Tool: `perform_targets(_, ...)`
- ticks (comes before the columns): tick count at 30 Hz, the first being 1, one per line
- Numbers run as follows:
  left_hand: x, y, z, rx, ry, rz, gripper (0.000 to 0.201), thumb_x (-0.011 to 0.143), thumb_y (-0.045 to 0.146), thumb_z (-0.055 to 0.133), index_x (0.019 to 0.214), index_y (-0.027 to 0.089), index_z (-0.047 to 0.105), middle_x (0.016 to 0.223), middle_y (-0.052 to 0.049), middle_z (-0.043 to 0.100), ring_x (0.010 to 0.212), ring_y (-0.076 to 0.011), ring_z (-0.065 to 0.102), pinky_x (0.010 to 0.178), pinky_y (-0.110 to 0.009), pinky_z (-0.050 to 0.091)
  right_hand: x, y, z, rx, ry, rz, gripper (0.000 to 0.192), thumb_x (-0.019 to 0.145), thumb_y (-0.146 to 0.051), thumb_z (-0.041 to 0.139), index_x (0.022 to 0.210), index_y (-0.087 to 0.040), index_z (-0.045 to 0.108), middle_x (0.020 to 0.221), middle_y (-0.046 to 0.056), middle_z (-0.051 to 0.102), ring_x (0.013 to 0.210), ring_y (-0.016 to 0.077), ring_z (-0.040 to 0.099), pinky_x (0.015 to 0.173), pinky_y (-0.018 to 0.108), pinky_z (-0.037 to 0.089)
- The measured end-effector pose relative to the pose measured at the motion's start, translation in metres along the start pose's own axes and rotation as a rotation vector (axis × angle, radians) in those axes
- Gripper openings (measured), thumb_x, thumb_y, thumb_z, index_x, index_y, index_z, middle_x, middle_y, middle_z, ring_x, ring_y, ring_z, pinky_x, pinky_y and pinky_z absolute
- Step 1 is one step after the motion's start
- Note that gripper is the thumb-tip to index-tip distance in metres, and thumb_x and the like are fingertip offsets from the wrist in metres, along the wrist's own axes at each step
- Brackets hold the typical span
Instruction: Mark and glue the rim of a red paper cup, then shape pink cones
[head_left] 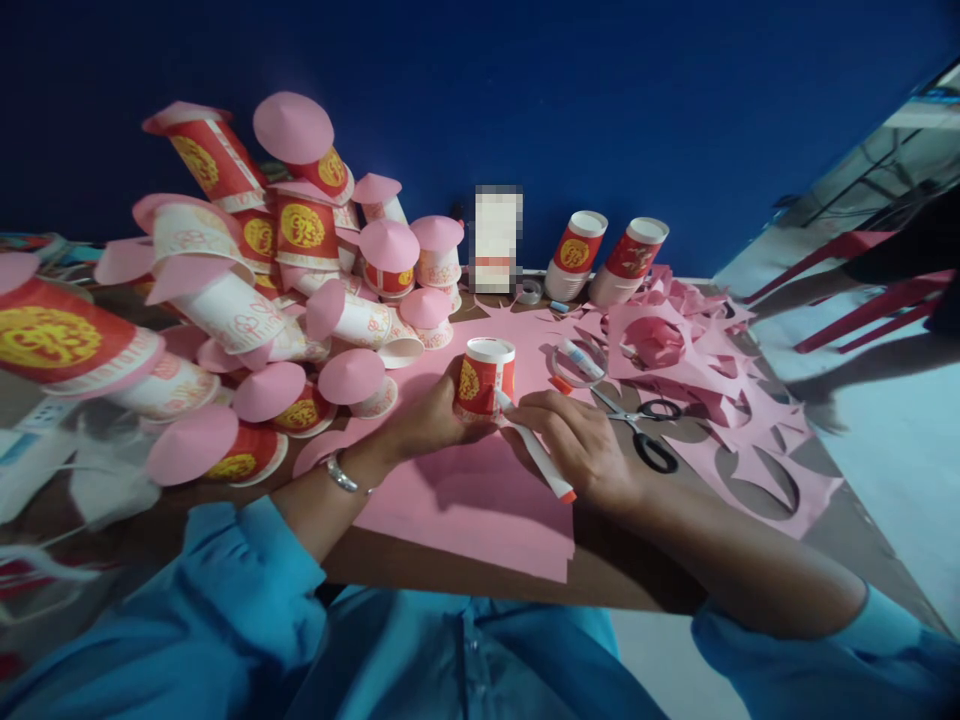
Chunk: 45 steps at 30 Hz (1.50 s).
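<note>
Paper cup (486, 378) stands inverted at frame centre on the pink sheet (480, 500) — left hand (431, 415) grips it steady so the right hand (581, 445), clasping a marker (536, 455), can trace round it.

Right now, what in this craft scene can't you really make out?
- Blurred white rectangle by the blue wall: pixelated, head view.
- Red paper cup: its lower side is hidden by the left hand.
- White marker pen: its middle is covered by the right hand.
</note>
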<state>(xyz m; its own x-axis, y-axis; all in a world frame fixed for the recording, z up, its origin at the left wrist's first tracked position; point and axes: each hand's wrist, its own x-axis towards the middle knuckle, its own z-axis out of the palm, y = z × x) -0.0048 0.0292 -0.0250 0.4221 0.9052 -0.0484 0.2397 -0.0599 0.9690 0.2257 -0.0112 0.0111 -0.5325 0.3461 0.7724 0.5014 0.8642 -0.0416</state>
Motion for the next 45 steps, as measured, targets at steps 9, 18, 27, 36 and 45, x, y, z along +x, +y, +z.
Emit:
perform_targets(9,0.003,0.031,0.008,-0.114,-0.042,0.052,0.057,0.075,0.037,0.092,0.114,0.024,0.052,0.111,-0.005,0.078,0.105,-0.0276,0.076,0.097,-0.044,0.061,-0.001,0.005,-0.002,-0.033,0.033,0.044,0.016,0.102,-0.011,0.067,0.116,-0.018,0.064,0.089,0.006,0.077,0.081,0.0193,0.078,0.070,0.029,0.063)
perform_targets(18,0.005,0.028,0.010,-0.108,0.039,0.075,0.056,0.069,0.029,0.092,0.112,0.025,0.056,0.114,-0.005,0.075,0.110,-0.0307,0.074,0.098,-0.053,0.063,-0.007,0.010,0.001,0.015,0.027,0.094,0.022,0.102,-0.013,0.067,0.122,-0.020,0.065,0.095,0.008,0.078,0.086,0.0216,0.078,0.074,0.032,0.065)
perform_targets(27,0.005,0.020,0.009,-0.140,0.004,0.099,0.049,0.075,0.018,0.087,0.116,0.024,0.062,0.111,-0.007,0.077,0.105,-0.0290,0.075,0.091,-0.049,0.065,-0.004,0.011,-0.001,-0.025,0.030,0.079,0.016,0.102,-0.012,0.067,0.116,-0.018,0.065,0.091,0.008,0.077,0.082,0.0210,0.078,0.069,0.031,0.064)
perform_targets(36,0.005,0.012,0.007,-0.237,-0.047,0.091,0.057,0.076,0.020,0.089,0.125,0.027,0.061,0.114,-0.009,0.077,0.113,-0.0328,0.075,0.090,-0.050,0.065,-0.003,0.011,-0.003,0.009,0.018,0.094,0.020,0.102,-0.012,0.066,0.120,-0.020,0.065,0.093,0.007,0.077,0.084,0.0212,0.078,0.070,0.032,0.064)
perform_targets(45,0.004,0.014,0.003,-0.115,0.016,0.056,0.061,0.070,0.028,0.095,0.118,0.026,0.057,0.108,-0.004,0.069,0.103,-0.0271,0.071,0.091,-0.046,0.061,-0.005,0.005,-0.005,0.022,0.074,0.023,0.019,0.099,-0.011,0.070,0.116,-0.018,0.064,0.088,0.006,0.077,0.078,0.0187,0.076,0.068,0.030,0.063)
